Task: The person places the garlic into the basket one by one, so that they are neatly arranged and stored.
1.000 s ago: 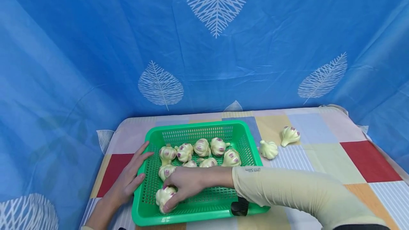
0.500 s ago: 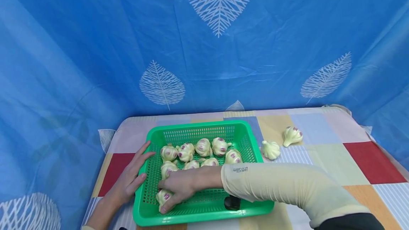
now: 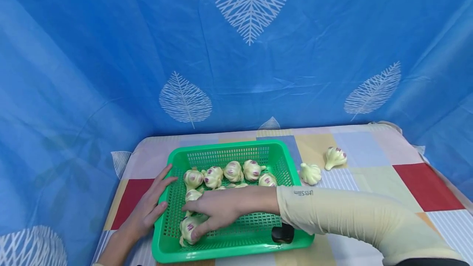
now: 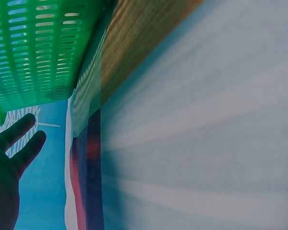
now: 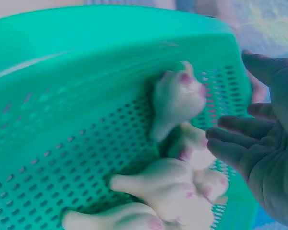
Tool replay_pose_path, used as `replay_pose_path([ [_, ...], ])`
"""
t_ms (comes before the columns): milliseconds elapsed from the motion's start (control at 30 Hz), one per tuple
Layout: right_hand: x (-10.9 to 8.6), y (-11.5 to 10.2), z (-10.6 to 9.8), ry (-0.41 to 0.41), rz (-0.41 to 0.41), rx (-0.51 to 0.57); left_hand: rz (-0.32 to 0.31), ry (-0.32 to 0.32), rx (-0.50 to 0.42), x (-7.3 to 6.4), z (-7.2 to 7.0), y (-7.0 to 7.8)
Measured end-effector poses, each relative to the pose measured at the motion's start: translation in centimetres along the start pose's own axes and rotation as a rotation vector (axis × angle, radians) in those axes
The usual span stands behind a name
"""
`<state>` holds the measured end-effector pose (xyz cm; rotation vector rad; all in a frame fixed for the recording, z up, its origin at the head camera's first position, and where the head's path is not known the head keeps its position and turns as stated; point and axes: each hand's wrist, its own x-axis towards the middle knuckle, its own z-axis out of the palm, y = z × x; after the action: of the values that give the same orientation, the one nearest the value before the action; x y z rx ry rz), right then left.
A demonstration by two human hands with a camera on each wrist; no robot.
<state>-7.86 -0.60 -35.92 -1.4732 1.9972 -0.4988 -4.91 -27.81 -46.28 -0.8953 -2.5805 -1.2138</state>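
Observation:
A green plastic basket (image 3: 221, 253) with slotted walls holds several white garlic bulbs with purple marks. My left hand (image 3: 148, 208) lies against the basket's left rim, fingers extended; in the left wrist view its fingers (image 4: 28, 153) look dark beside the basket wall. Inside the basket, my right hand (image 3: 219, 208) is over the front-left area, next to a garlic bulb (image 3: 189, 229). From the right wrist, that hand (image 5: 264, 143) appears with fingers spread and extended, nothing in its grasp, beside the garlic bulb (image 5: 180, 98) in the corner. My right forearm hides part of the basket.
Two more bulbs lie outside on the patchwork tablecloth (image 3: 384, 184), right of the basket: a plain garlic bulb (image 3: 311, 174) and a purple-marked garlic bulb (image 3: 335, 158). A blue curtain (image 3: 236, 73) with white leaf prints hangs behind the table.
My right hand's fingers have loosened from the front-left garlic bulb, which they covered before, and the hand has shifted slightly right. The left hand stays at the rim.

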Motion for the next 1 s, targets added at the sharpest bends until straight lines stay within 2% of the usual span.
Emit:
replay_pose_path([
  [100,-1.2,-0.2,-1.0,0.059,-0.045,0.016,0.006,0.004,0.002,-0.1,0.0,0.0],
  [167,-2.3,-0.3,-1.5,0.106,-0.057,-0.014,0.008,0.008,0.004,-0.1,0.0,0.0],
  [300,-5.0,-0.4,-2.0,0.205,-0.011,-0.161,0.011,0.006,0.010,-0.1,0.1,0.0],
  [400,-7.0,-0.2,-1.8,0.262,0.042,-0.211,0.009,-0.002,0.012,0.0,0.2,0.0],
  [600,-10.3,0.8,-0.9,0.327,0.122,-0.208,-0.002,-0.002,0.021,-0.1,0.2,-0.1],
  [833,-13.8,1.8,1.0,0.399,0.269,-0.258,0.019,0.006,0.011,0.0,0.2,-0.2],
  [1000,-15.9,3.1,3.2,0.512,0.305,-0.274,0.012,0.013,0.023,0.0,0.1,-0.1],
])
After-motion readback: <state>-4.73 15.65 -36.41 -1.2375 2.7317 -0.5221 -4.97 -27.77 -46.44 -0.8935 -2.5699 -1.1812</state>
